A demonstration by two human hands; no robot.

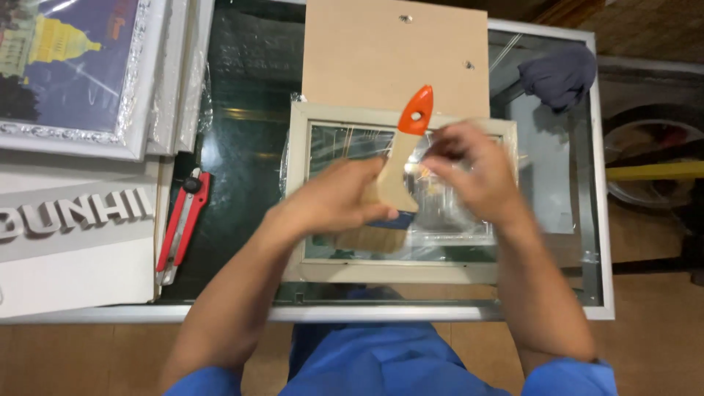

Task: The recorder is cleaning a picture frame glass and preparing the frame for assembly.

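My left hand (334,202) grips a flat paintbrush (402,158) with a wooden handle and an orange tip; its pale bristles point toward me over the lower part of a small cream picture frame (400,273). The frame lies flat on a glass table, its pane covered in clear plastic film (447,220). My right hand (473,169) hovers over the right half of the pane, fingers pinched at the film, though blur hides the exact grip.
A brown backing board (392,55) lies behind the frame. A red utility knife (182,224) rests at the left, beside a white box (73,242) and stacked framed pictures (81,73). A dark cloth (561,73) sits at the far right corner of the glass table (249,147).
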